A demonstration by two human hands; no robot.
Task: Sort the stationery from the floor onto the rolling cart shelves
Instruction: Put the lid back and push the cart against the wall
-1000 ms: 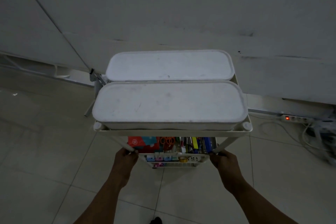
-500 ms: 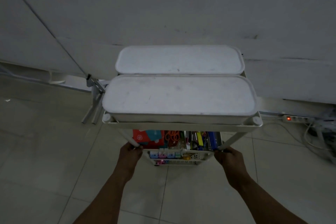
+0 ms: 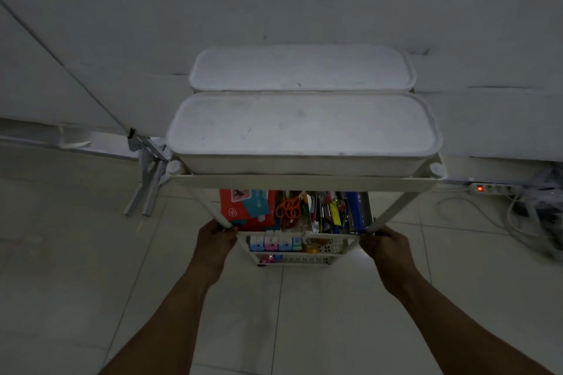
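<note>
White cart point(image 3: 304, 186) posts in both hands' fingers point(image 3: 227, 227).

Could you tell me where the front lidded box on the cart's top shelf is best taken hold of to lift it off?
Grip the front lidded box at its two short rounded ends, one hand from each side. It is long and wide, its lid overhangs the walls there, and the second box sits close behind it. Both hands, left and right, currently hold the cart's front posts.
</note>
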